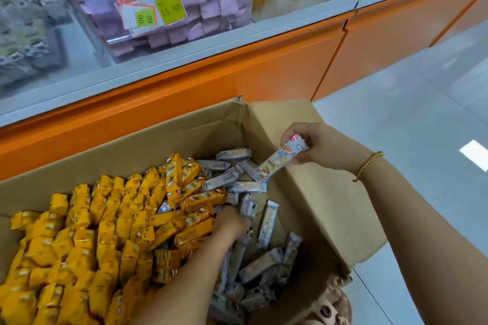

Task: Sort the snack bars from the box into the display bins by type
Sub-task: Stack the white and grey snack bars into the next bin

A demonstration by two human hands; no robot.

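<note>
A pale floor (396, 113) is seen on the right. A long orange counter (184, 92) is set across the top, and clear bins (105, 50) are stood on it. The middle bin is filled with purple packs (211, 8).

A big open box (158, 140) is placed just below the counter. Most of it is filled with yellow bars (92, 232), which are piled on the left side. Grey bars (224, 179) are heaped on the right side and are touched by the yellow ones.

The left hand (229, 221) is pushed down into the box, where the two kinds meet. Its fingers are blurred and hidden among the bars, so it cannot be told if anything is held.

The right hand (317, 145) is raised over the far right corner of the box. A bar (280, 158) with cartoon pictures is pinched at its top end by curled fingers and thumb. The bar is tilted, with its low end pointed down at the grey bars.

A gold bracelet (368, 165) is worn on the right wrist. A tag (158, 8) marked 15.80 is stuck on the middle bin.
</note>
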